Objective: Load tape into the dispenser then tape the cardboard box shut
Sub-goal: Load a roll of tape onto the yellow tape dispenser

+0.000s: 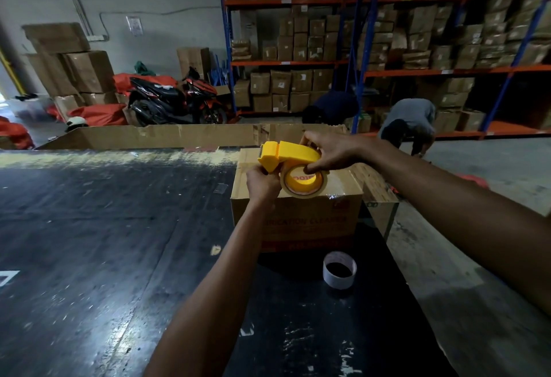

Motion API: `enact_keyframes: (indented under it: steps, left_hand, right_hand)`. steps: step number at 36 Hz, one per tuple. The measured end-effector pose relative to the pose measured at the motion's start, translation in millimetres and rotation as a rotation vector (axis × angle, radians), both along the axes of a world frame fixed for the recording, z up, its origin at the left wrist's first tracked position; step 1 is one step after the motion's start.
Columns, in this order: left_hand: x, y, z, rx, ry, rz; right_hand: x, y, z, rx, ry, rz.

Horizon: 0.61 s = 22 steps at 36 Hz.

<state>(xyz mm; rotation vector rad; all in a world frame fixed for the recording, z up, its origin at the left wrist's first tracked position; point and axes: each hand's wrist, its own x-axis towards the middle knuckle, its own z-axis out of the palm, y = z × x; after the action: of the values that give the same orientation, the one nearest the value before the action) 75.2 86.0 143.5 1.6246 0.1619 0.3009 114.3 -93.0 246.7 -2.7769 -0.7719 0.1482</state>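
Observation:
A yellow tape dispenser (287, 154) is held above the cardboard box (298, 221), which stands on the dark table. A roll of clear tape (304, 183) sits on the dispenser's hub. My right hand (331, 153) grips the dispenser's handle from the right. My left hand (264, 182) pinches at the roll's left edge, below the dispenser's front; whether it holds the tape's end is hidden by the fingers. The box's top flaps lie closed, and one side flap sticks out to the right.
An empty white tape core (340, 270) stands on the table (104, 242) in front of the box. A long cardboard sheet (167, 136) lines the table's far edge. Beyond are a motorcycle (176, 100), shelves of boxes (387, 48), and two bent-over people (408, 123).

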Motion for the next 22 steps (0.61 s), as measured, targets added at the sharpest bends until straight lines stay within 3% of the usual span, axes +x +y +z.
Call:
enact_keyframes:
  steps: [8,14,22]
  left_hand:
    - [-3,-4,13,0.236,-0.111,0.121]
    - [-3,-2,8,0.162,-0.127,0.019]
    - [-11,-5,-4,0.188,-0.15,0.08]
  right_hand:
    - [-2,10,-6,-0.05,-0.067,0.031]
    - [3,3,-2,-0.064,-0.027,0.034]
    - [3,-1,-19,-0.049,-0.02,-0.008]
